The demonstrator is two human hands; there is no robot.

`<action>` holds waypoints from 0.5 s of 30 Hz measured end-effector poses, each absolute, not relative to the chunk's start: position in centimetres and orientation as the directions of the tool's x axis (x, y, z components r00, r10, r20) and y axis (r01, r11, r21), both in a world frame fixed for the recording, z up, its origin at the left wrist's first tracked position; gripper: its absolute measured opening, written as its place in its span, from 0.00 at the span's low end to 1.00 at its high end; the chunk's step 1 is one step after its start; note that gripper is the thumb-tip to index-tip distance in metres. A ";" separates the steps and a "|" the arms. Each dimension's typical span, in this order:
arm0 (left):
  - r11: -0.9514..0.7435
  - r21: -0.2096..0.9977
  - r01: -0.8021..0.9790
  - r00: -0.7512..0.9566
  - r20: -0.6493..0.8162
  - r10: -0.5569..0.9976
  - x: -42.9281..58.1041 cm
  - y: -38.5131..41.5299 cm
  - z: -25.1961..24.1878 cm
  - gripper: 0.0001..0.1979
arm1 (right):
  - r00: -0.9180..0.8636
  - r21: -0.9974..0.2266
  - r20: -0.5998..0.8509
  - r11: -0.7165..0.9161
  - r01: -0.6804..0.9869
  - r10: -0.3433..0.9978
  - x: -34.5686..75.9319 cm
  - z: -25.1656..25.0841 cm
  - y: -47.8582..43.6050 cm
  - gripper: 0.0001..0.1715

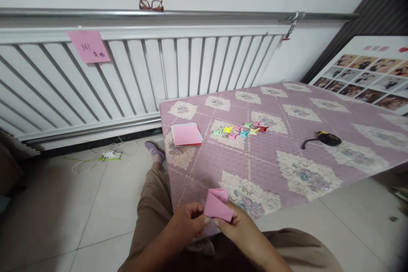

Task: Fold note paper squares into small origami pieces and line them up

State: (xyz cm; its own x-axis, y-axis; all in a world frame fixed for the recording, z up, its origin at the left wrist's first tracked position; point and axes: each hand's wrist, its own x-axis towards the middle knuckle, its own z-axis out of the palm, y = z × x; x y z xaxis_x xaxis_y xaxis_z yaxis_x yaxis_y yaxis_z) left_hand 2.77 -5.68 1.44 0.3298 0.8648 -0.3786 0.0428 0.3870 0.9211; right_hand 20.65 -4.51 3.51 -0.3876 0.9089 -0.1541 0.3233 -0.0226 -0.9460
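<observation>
A partly folded piece of pink paper (217,206) is held over the near edge of the table, close to my lap. My left hand (188,222) pinches its lower left corner between thumb and fingers. At the lower right, my right hand (237,225) grips the same paper, thumb in front and fingers behind. Beyond it to the left lies a stack of square coloured paper (187,134) with a pink sheet on top. Several small folded paper pieces (244,134) in green, yellow, pink, blue and red sit in rows near the middle of the table.
A purple flowered cloth covers the table (264,165). A black and yellow object with a strap (329,139) lies to the right. Behind stands a white radiator (191,66); glasses (151,5) rest on its pipe. A power strip (111,155) with cables is on the floor.
</observation>
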 end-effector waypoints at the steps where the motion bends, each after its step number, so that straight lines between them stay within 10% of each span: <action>1: 0.371 0.927 0.056 0.330 -0.368 0.869 2.7 -5.7 1.8 0.14 | -0.394 -0.942 -0.155 -0.016 0.336 0.906 20.6 3.7 -4.6 0.11; 15: 0.263 0.959 0.106 0.265 -0.283 0.922 2.2 -6.0 3.7 0.10 | -0.443 -0.896 -0.233 -0.014 0.445 0.866 21.0 5.1 -5.7 0.22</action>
State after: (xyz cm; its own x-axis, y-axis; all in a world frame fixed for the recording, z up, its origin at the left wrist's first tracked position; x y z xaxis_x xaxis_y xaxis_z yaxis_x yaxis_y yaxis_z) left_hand 2.25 -5.96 3.66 0.2651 0.9219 -0.2826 0.1061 0.2634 0.9588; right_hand 20.98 -5.67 5.07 -0.4426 0.8659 -0.2329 0.4448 -0.0136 -0.8955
